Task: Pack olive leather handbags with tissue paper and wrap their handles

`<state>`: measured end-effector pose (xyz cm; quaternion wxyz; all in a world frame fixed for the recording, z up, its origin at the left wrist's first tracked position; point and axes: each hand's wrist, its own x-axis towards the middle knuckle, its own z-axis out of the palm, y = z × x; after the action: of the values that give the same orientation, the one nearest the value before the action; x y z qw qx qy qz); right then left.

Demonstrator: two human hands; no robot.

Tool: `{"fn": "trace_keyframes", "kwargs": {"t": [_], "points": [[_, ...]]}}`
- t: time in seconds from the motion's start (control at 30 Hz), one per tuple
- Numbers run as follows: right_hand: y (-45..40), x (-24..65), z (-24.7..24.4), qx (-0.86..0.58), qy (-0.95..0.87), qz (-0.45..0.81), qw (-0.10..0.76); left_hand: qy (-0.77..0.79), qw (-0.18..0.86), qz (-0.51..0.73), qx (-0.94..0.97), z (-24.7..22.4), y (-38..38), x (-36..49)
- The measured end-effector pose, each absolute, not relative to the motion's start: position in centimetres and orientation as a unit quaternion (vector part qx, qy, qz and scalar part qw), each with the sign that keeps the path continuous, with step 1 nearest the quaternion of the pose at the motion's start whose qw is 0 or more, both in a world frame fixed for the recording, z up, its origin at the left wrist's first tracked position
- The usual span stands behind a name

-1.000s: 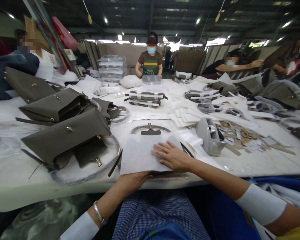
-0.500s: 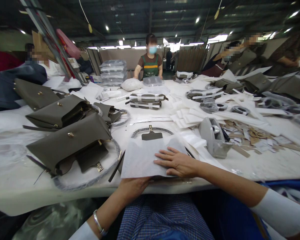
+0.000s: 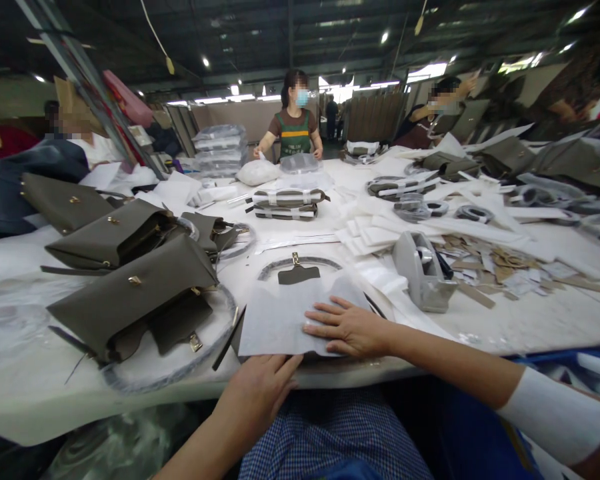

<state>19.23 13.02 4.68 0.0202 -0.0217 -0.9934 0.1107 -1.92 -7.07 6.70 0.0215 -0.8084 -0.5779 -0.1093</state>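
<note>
A white sheet of wrapping paper (image 3: 273,323) lies over an olive handbag in front of me. Beyond the sheet's far edge shows the bag's flap tab (image 3: 299,275) with a gold clasp, inside the arc of a plastic-wrapped handle (image 3: 267,268). My right hand (image 3: 353,327) rests flat on the paper, fingers spread. Along the near edge of the bag, my left hand (image 3: 260,383) lies with its fingers stretched out, touching that edge; its fingertips are partly hidden. A dark strap (image 3: 229,339) sticks out at the bag's left side.
Several olive handbags (image 3: 135,293) lie to the left. A grey tape dispenser (image 3: 423,273) stands at right, beside paper scraps (image 3: 495,267). Wrapped bundles (image 3: 285,203) sit farther back, and a masked person (image 3: 297,130) stands across the table (image 3: 505,320).
My left hand has come out from under the near edge of the bag, and more of its back shows. My right hand stays flat on the paper. The view has shifted slightly.
</note>
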Motion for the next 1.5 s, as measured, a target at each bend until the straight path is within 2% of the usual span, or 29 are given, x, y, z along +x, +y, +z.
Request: {"fn": "trace_keyframes", "kwargs": {"t": [0.17, 0.33, 0.47, 1.07, 1.37, 1.5], "points": [[13.0, 19.2, 4.6, -0.024, -0.993, 0.117, 0.021, -0.575, -0.028, -0.191, -0.795, 10.9, -4.8, -0.3], [12.8, 19.3, 4.7, -0.037, -0.988, 0.149, 0.032, -0.563, -0.007, -0.164, -0.81, 6.5, 0.2, -3.2], [12.7, 19.3, 4.9, -0.068, -0.978, 0.194, 0.043, -0.579, -0.016, -0.177, -0.796, 3.1, 0.3, -5.3], [12.6, 19.3, 5.4, -0.04, -0.987, 0.15, 0.035, -0.562, -0.02, -0.172, -0.809, 3.8, -0.6, -5.1], [12.2, 19.3, 5.7, -0.073, -0.979, 0.186, 0.026, -0.544, 0.017, -0.138, -0.828, 4.2, -0.7, -4.9], [11.7, 19.8, 6.4, -0.089, -0.983, 0.153, 0.037, -0.505, 0.132, -0.122, -0.844, 3.8, -0.8, -5.7]]}}
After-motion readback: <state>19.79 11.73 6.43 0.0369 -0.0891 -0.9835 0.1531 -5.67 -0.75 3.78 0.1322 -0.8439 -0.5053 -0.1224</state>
